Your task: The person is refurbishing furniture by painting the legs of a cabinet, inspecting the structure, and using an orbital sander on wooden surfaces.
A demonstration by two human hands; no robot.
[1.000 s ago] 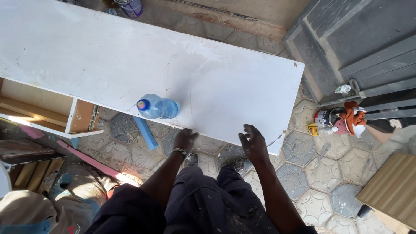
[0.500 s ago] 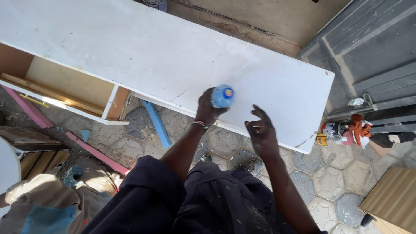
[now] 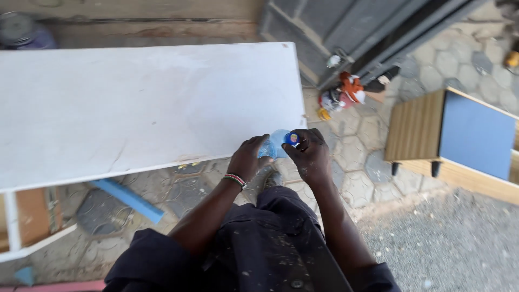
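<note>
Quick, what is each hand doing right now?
Left hand: closed around the clear plastic bottle.
Right hand: fingers closed on the bottle's blue cap.

Clear plastic bottle, blue cap, between both hands.

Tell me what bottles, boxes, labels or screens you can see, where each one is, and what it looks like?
Plastic bottle: clear bluish, round blue cap, held by the left hand with the right hand on the cap, by the white board's near edge; no label can be made out.
Boxes, signs, screens: none in view.
</note>
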